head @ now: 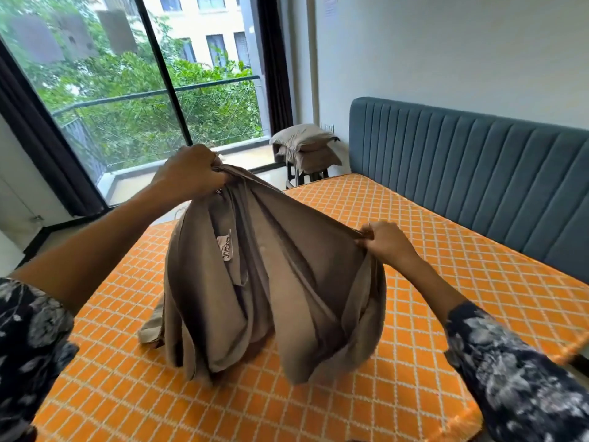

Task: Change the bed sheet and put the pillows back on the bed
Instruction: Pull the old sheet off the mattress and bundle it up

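I hold the brown sheet (pixel 255 282) bunched above the middle of the bare orange mattress (pixel 446 266), my left hand (pixel 188 173) gripping one gathered edge high, my right hand (pixel 387 242) pinching another lower, to shake it open. Its folds trail onto the mattress. The pillows (pixel 306 148) wait stacked on a stool (pixel 301 178) past the head corner, out of the way.

The bare mattress (pixel 446 266) fills the lower and middle frame, with the headboard (pixel 478 173) along its right edge against the wall. At centre, the sheet (pixel 255 298) hangs between the two hands, its lower folds resting on the mattress: the left hand (pixel 191 173) grips it higher, at upper centre, the right hand (pixel 387 242) lower, right of centre. Behind the mattress's far corner, two pillows (pixel 306 148) are stacked on a stool (pixel 302 178). The window (pixel 143 84) occupies the upper left.
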